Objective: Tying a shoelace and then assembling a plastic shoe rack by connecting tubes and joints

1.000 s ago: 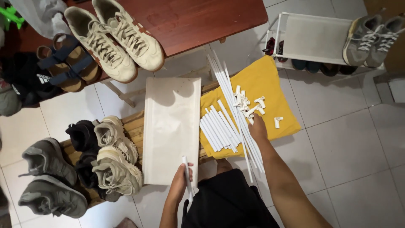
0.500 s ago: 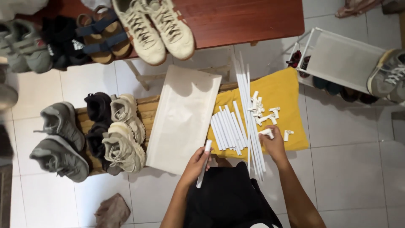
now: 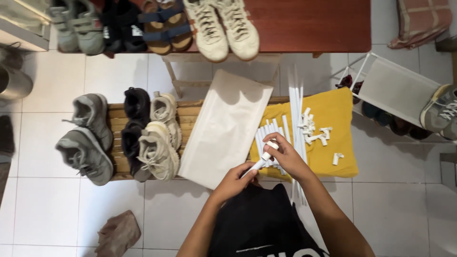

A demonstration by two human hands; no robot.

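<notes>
My left hand (image 3: 234, 182) grips the lower end of a short white tube (image 3: 261, 160). My right hand (image 3: 287, 156) closes over a small white connector (image 3: 272, 145) at the tube's upper end. Both hands are above the near edge of a yellow cloth (image 3: 338, 114). On the cloth lie several short white tubes (image 3: 269, 132), a heap of small white connectors (image 3: 310, 127) and a bundle of long thin white rods (image 3: 296, 102). A white fabric panel (image 3: 224, 128) lies just left of the cloth on a low wooden slatted bench (image 3: 193, 110).
Beige, black and grey sneakers (image 3: 159, 138) crowd the bench's left end and the tiled floor. A red-brown table (image 3: 304, 24) at the top carries more shoes. A white shoe rack (image 3: 397, 90) stands at right. A crumpled rag (image 3: 119, 233) lies at the lower left.
My left hand lifted the short tube off the white panel and brought it right. My right hand left the heap of connectors and met the tube's upper end with a connector.
</notes>
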